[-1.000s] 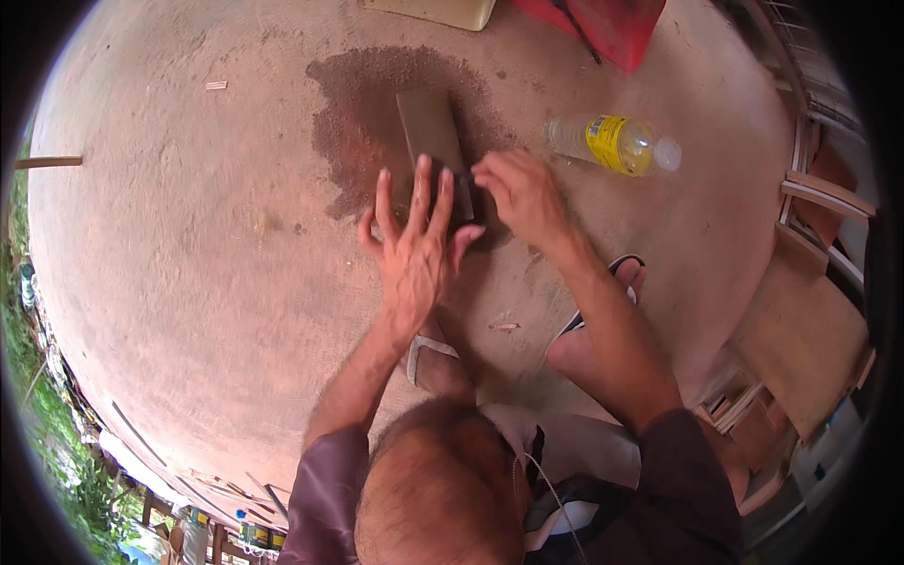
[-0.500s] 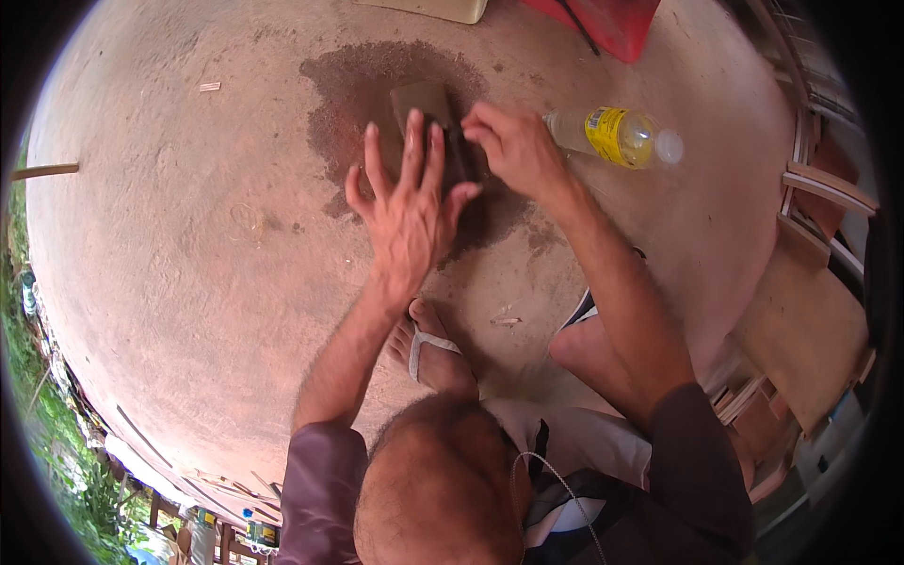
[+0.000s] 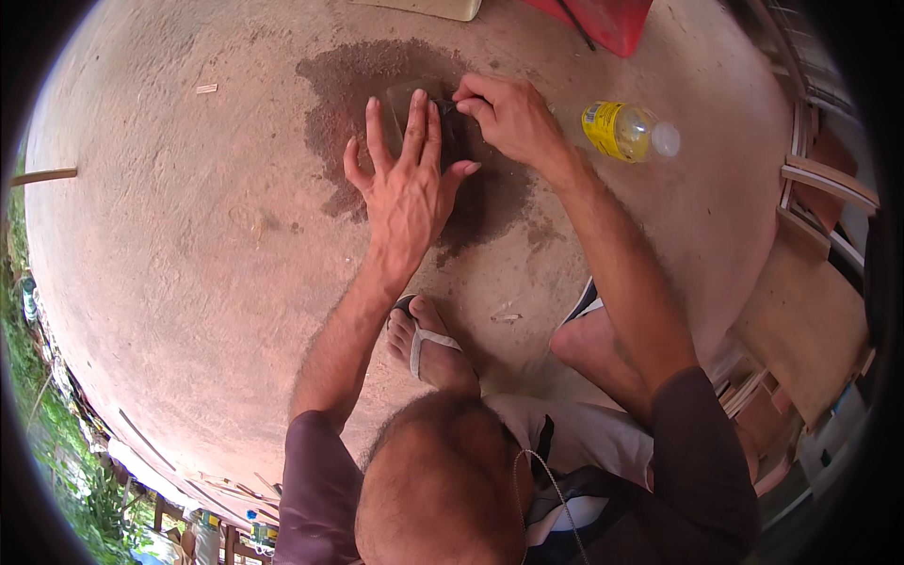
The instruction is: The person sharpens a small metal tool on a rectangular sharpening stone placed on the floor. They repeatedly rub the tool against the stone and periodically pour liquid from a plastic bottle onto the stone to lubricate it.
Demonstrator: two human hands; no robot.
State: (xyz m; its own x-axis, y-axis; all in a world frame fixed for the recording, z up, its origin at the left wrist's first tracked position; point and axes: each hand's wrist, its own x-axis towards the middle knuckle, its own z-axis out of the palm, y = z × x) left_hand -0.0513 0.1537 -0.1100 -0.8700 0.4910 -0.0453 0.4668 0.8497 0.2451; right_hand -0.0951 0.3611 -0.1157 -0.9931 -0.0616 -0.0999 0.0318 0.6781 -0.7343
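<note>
A brownish-grey rectangular block, perhaps a sharpening stone, lies on a dark wet patch of the floor. My left hand reaches over it, fingers stretched out and spread, the middle fingertips pressing down at its far end. To the right, my right hand is closed in a pinch at the end of a small dark flat piece beside the left fingertips. Fingers cover most of this piece, so its kind cannot be told. Much of the block is hidden under the left hand.
A clear plastic bottle with a yellow label lies right of my right hand. At the far edge are a red object and a pale container. Wood boards stand along the right. My sandaled foot is near.
Both hands have slid a little farther away over the block, the right one moving most. The dark piece between them shows slightly more. The bottle lies where it was.
</note>
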